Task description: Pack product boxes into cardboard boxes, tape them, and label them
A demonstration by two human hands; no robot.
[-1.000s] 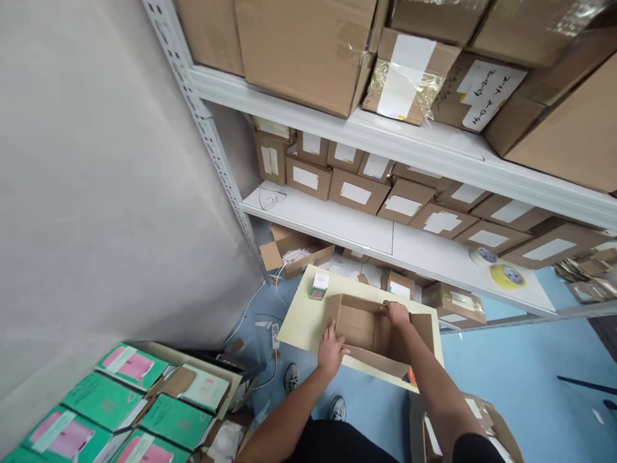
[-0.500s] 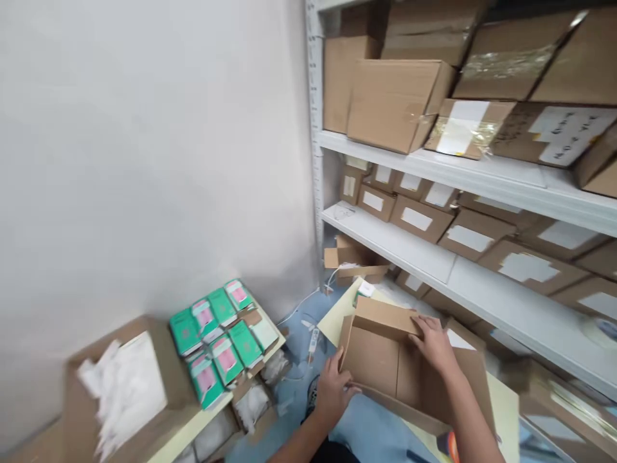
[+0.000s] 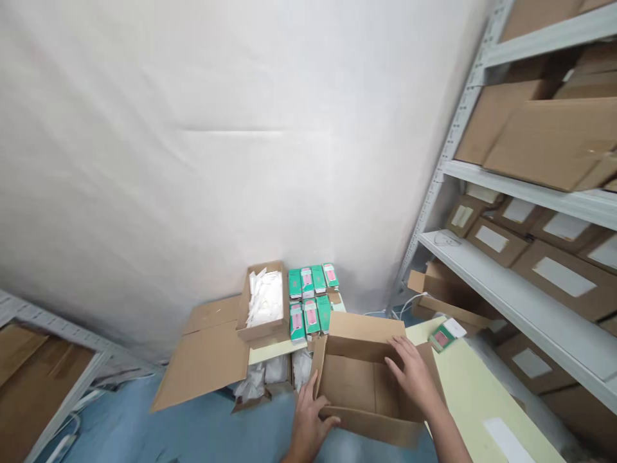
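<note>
An empty, open cardboard box [image 3: 348, 379] is held in front of me, its far flap standing up. My left hand [image 3: 311, 411] is closed on the near left corner, thumb on the front edge. My right hand [image 3: 409, 366] grips the box at its far right side, with fingers spread over the wall and part of them inside. Just beyond the box, several green packets with pink labels [image 3: 311, 315] lie in rows on a table. To their left stands a carton [image 3: 263, 331] filled with white packets [image 3: 267, 296].
On the right, a pale yellow table [image 3: 475, 379] bears a green packet [image 3: 446, 334]. Metal shelving [image 3: 520, 283] with labelled cartons rises behind it. A large open flap [image 3: 207, 354] juts out on the left, near another shelf [image 3: 72, 399]. Bags and boxes lie under the far table.
My view has swung left. Both hands have carried the cardboard box off the pale yellow table, leftward toward the table with the green packets.
</note>
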